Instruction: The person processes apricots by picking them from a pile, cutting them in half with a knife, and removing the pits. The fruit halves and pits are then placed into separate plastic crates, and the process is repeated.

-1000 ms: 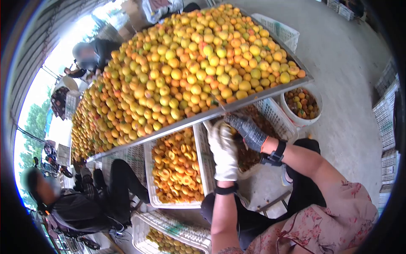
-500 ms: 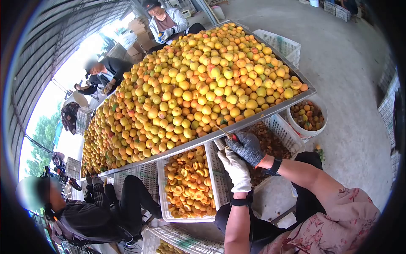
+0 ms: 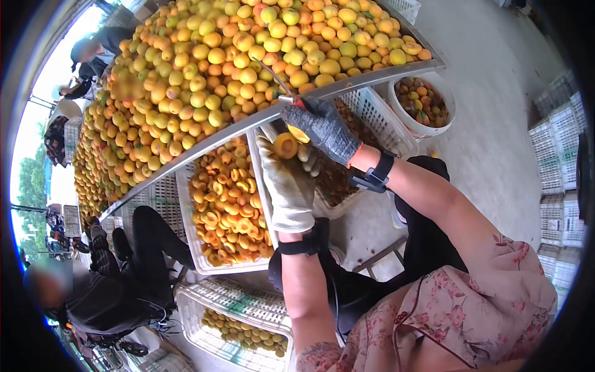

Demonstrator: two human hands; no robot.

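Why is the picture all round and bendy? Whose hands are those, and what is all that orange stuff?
There is no machine here. A person wears a small camera on the head, so you see what they see, looking down at their own two hands. Its lens bends the picture round. The left hand, in a white glove, holds a cut fruit. The right hand, in a dark glove, holds a thin knife. Above them, a long metal tray is heaped with whole yellow-orange fruit, probably apricots. Below it, a white crate holds halved fruit, and a white bucket holds more. Another person sits at the lower left.
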